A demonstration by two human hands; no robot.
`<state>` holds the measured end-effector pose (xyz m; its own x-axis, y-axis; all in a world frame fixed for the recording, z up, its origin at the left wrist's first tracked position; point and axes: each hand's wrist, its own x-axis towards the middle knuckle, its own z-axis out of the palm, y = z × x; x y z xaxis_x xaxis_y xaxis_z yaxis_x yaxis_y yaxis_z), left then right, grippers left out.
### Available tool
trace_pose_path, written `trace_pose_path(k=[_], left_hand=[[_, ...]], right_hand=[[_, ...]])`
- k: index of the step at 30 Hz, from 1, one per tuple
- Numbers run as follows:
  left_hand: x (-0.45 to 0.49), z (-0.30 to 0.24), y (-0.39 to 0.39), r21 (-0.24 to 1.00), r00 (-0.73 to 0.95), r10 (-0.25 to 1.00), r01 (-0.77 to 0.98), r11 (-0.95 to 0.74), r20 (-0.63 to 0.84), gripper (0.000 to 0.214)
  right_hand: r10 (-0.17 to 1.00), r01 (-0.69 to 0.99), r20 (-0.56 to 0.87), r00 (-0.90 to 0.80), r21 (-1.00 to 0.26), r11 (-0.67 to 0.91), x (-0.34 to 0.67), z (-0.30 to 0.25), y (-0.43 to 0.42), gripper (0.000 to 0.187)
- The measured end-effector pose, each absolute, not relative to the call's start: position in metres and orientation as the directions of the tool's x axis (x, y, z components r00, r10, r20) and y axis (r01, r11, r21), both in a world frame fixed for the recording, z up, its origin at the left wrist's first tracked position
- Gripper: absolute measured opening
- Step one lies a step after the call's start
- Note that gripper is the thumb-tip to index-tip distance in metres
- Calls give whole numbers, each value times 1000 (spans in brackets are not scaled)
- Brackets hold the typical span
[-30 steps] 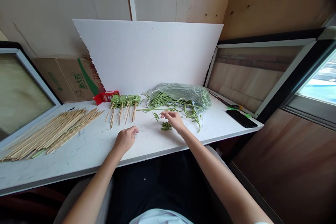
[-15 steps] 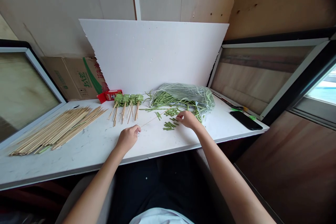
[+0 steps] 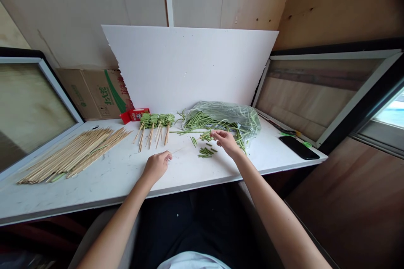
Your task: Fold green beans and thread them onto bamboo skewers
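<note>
My left hand (image 3: 156,165) is closed in a pinch on a thin wooden skewer (image 3: 178,150), which points up and right over the table. My right hand (image 3: 226,142) has its thumb and fingers pinched together on what looks like a short piece of green bean, mostly hidden by the fingertips. Below it lie cut bean pieces (image 3: 205,152) in a loose row, with a few more pieces (image 3: 193,141) to the left. Another small heap of cut pieces sits partly behind my right fingertips. Filled skewers (image 3: 158,119) with green pieces side by side lie farther left.
A clear plastic bag (image 3: 227,111) of long green beans lies at the back. Bare skewers (image 3: 75,151) are piled at the left. A red box (image 3: 135,115), a cardboard box (image 3: 94,92), a white board (image 3: 192,67) and a black phone (image 3: 298,147) stand or lie around the table.
My right hand has lifted from the cut pieces and moved slightly up, fingers pinched. My left hand stays almost in place with the skewer. The view has shifted a little.
</note>
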<state>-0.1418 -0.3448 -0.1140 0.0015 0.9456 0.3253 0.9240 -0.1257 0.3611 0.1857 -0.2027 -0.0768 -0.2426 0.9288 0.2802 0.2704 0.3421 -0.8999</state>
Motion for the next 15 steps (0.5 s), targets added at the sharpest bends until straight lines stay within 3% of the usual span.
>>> trace_pose_path(k=[3, 5, 15], left_hand=[[-142, -114, -345, 363, 4, 944, 923, -130, 330, 28], [-142, -115, -345, 364, 5, 943, 922, -134, 334, 28], [-140, -111, -346, 358, -10, 945, 927, -115, 327, 27]], right_hand=[[932, -107, 220, -289, -975, 197, 177, -76, -207, 56], [925, -221, 191, -328, -968, 122, 173, -78, -210, 54], [927, -208, 144, -345, -975, 74, 166, -83, -214, 53]])
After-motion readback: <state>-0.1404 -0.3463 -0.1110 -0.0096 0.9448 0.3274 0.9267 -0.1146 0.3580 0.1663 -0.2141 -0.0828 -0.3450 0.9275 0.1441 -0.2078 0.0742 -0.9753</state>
